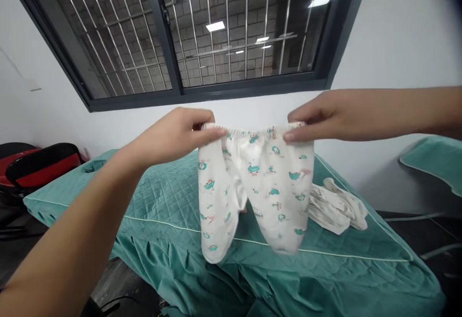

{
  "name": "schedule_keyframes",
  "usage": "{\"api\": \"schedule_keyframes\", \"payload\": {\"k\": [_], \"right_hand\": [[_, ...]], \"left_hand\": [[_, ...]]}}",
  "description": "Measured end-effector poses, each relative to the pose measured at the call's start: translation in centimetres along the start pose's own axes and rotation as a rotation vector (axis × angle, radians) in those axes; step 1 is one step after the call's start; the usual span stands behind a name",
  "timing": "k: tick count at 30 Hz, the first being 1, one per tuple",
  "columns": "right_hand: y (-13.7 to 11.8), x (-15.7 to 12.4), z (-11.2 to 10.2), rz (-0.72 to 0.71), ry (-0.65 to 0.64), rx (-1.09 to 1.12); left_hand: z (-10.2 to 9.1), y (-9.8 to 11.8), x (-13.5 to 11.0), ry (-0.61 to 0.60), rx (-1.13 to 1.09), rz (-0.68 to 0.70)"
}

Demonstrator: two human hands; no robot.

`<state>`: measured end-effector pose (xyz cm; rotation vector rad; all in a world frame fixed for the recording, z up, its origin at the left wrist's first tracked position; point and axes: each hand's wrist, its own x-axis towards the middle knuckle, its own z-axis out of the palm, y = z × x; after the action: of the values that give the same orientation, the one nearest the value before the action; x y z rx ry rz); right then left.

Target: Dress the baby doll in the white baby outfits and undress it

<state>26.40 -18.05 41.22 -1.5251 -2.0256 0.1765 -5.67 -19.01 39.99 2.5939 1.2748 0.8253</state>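
A small pair of white baby trousers (263, 187) with teal and pink prints hangs in the air above a bed. My left hand (176, 131) pinches the left end of the elastic waistband. My right hand (317, 114) pinches the right end, fingers pressed together. The waistband is stretched level between both hands and the two legs dangle down, the left one longer in view.
Below is a bed with a quilted teal cover (162, 206). A crumpled white garment (335, 204) lies on its right side. Black and red chairs (39, 163) stand at the left. A barred window (202, 28) fills the wall behind. Another teal surface (436, 158) shows at the right.
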Motion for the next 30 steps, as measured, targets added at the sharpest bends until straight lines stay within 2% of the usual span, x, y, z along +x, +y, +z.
{"api": "schedule_keyframes", "payload": {"k": [2, 4, 5, 7, 9, 11, 13, 15, 18, 20, 22, 24, 25, 27, 30], "right_hand": [[-3.1, -0.3, 0.3, -0.103, -0.125, 0.066], [-5.5, -0.5, 1.4, -0.212, -0.094, 0.229], [-6.3, -0.5, 2.1, -0.259, -0.044, 0.300], [-7.4, -0.3, 3.4, -0.316, 0.076, 0.358], [-7.8, 0.2, 4.4, -0.293, 0.198, 0.340], [-7.8, 0.9, 5.1, -0.241, 0.297, 0.336], [-7.4, 1.8, 5.8, -0.216, 0.354, 0.404], [-6.6, 3.1, 6.8, -0.229, 0.371, 0.576], [-4.6, 5.7, 9.5, -0.164, 0.323, 0.870], [-2.5, 7.3, 12.6, -0.036, 0.284, 0.954], [-0.1, 8.4, 16.6, 0.108, 0.267, 0.932], [2.5, 8.4, 21.1, 0.186, 0.224, 0.812], [3.8, 8.1, 23.2, 0.147, 0.194, 0.696], [5.9, 7.0, 26.7, -0.130, 0.019, 0.359], [8.0, 5.4, 30.0, -0.430, -0.268, 0.234]], "left_hand": [[0.8, 1.0, 0.7, 0.200, -0.121, 0.010], [1.5, 2.2, 1.5, 0.312, -0.279, 0.045], [1.8, 2.7, 1.9, 0.313, -0.371, 0.072], [2.3, 3.5, 2.4, 0.233, -0.583, 0.138], [2.9, 3.6, 2.8, 0.153, -0.771, 0.188], [4.2, 2.9, 3.1, 0.161, -0.887, 0.218], [6.5, 1.5, 3.4, 0.239, -0.917, 0.204], [9.5, -0.2, 3.4, 0.289, -0.912, 0.121], [14.5, -3.0, 2.8, 0.185, -0.938, -0.113], [17.2, -4.8, 2.1, 0.192, -0.955, -0.268], [19.4, -6.7, 1.4, 0.287, -0.991, -0.380], [21.2, -9.0, 0.9, 0.401, -1.043, -0.477], [22.2, -10.4, 0.7, 0.453, -1.073, -0.533], [24.3, -13.4, 0.5, 0.525, -1.151, -0.677], [27.8, -18.2, 0.2, 0.442, -1.288, -0.913]]}}
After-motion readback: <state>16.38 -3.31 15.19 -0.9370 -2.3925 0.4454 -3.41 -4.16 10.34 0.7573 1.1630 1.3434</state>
